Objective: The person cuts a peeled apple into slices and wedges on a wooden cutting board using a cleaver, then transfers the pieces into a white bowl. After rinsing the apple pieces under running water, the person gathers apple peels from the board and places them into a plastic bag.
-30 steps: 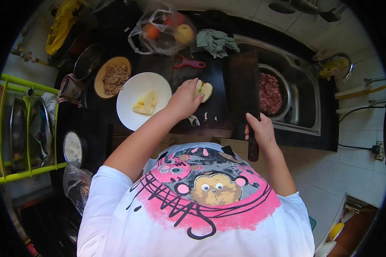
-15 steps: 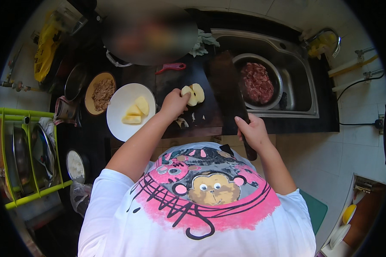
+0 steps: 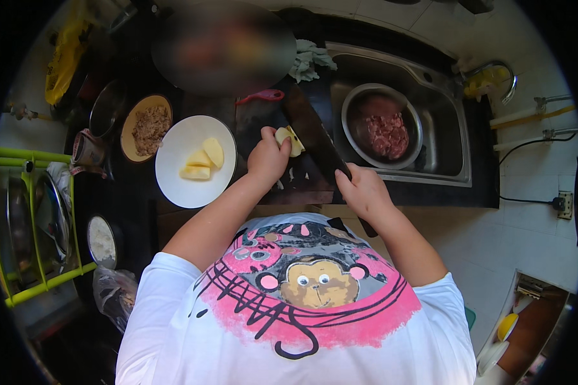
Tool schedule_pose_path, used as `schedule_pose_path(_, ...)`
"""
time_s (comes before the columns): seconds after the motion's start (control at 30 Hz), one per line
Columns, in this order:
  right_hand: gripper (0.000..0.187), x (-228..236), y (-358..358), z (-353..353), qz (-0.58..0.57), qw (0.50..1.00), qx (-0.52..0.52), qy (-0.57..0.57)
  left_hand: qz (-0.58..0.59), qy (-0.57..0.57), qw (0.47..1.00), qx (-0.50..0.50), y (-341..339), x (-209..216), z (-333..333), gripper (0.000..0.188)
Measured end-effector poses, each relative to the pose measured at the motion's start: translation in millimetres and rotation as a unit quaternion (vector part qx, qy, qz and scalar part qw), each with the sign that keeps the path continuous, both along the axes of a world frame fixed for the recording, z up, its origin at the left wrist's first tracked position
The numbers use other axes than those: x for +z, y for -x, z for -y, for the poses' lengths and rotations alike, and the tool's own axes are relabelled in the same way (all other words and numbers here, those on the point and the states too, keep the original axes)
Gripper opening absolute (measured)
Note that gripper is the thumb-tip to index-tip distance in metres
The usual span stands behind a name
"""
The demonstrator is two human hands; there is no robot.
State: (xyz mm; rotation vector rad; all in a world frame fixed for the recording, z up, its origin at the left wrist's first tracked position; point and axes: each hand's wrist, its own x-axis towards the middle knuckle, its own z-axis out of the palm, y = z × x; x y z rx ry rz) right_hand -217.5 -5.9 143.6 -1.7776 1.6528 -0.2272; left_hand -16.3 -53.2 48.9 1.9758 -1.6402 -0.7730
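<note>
My left hand (image 3: 268, 157) is closed around a peeled piece of apple (image 3: 293, 144), its dark core showing, above a dark board (image 3: 309, 192) at the counter's front. My right hand (image 3: 363, 192) grips the handle of a large dark cleaver (image 3: 316, 133). The blade slants up and to the left, its side right beside the apple; whether they touch I cannot tell. Left of my left hand is a white plate (image 3: 180, 136) with several pale apple pieces (image 3: 201, 164) on it. A red-handled tool (image 3: 261, 96) lies beyond my left hand. Small scraps dot the board.
A metal bowl of raw meat (image 3: 388, 135) sits in the steel sink (image 3: 446, 151) on the right. Leftward are a bowl of brownish minced food (image 3: 151, 131), a bowl of white food (image 3: 101, 242) and a green rack (image 3: 42, 290). A grey cloth (image 3: 311, 61) lies at the back.
The cleaver has swung left, from beside the sink to over the board next to the apple. My right hand has shifted slightly left; my left hand has turned the apple a little.
</note>
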Motion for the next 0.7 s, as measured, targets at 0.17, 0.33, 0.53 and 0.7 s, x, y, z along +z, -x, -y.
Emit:
schedule_pose_path(0.17,0.033,-0.7,-3.3,-0.4,-0.021,0.999,0.017,0.020,0.022,0.010,1.000,-0.002,1.5,-2.2,3.6,0.036)
schedule_pose_path(0.33,0.032,3.9,-7.6,2.1,-0.018,1.000,0.019,0.014,0.000,0.031,0.999,0.015,-0.9,-12.5,-1.1,0.034)
schedule_pose_path(0.53,0.032,11.6,-19.2,3.4,-0.070,0.997,0.022,-0.010,0.009,0.057,0.998,0.008,-3.6,-22.6,-3.8,0.032)
schedule_pose_path(0.7,0.032,18.5,-26.1,21.6,-0.056,0.995,0.044,-0.075,0.020,0.073,0.997,0.013,-10.2,-36.1,-7.3,0.030)
